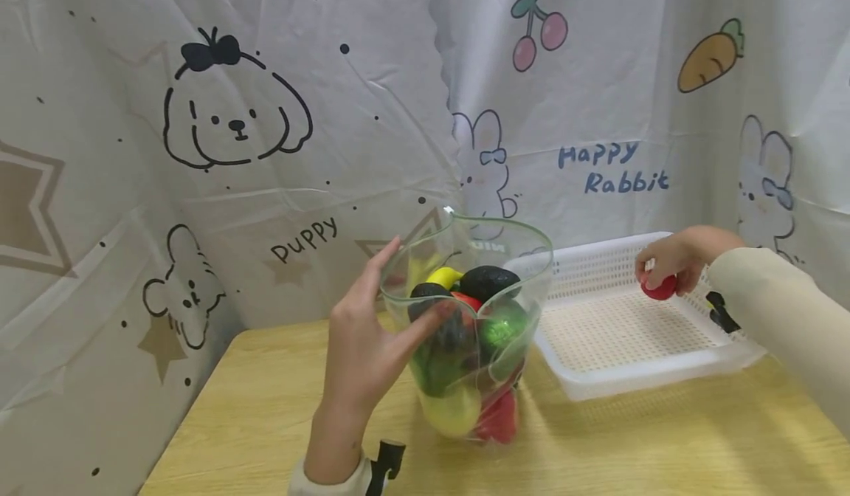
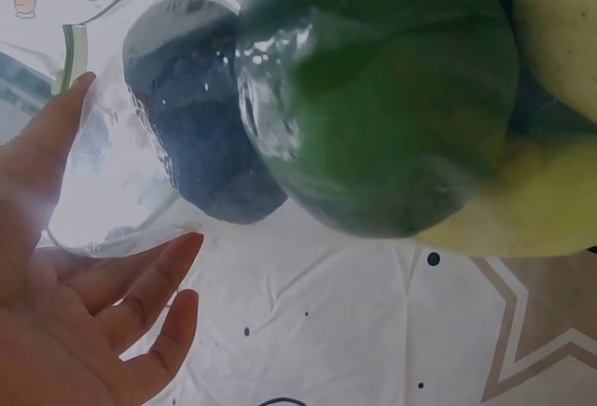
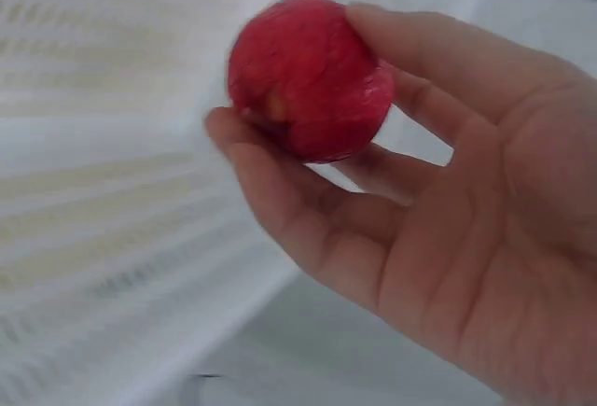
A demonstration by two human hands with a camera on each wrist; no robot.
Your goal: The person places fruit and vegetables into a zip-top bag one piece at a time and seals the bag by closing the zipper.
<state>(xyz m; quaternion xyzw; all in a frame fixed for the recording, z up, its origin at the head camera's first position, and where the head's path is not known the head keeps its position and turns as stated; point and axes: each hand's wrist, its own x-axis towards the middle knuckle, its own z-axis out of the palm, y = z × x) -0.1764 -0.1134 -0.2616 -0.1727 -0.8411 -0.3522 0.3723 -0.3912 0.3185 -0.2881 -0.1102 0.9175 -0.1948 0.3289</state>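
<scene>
A clear zip bag [image 1: 488,378] stands upright on the table, its mouth spread wide. Through its plastic show several pieces of fruit and vegetables: a dark avocado [image 1: 490,283], a yellow piece [image 1: 443,277], a green one [image 2: 392,98] and a red one [image 1: 496,416]. My left hand [image 1: 364,341] holds the bag at its left side, thumb over the front rim, fingers along the outside. Above the right part of the white basket [image 1: 578,385], my right hand [image 1: 680,258] grips a small red apple [image 3: 308,79] between thumb and fingertips.
The basket sits on the wooden table [image 1: 265,400], to the right of the bag. A white curtain [image 1: 372,112] with cartoon prints hangs behind and on both sides, close to the table's edges.
</scene>
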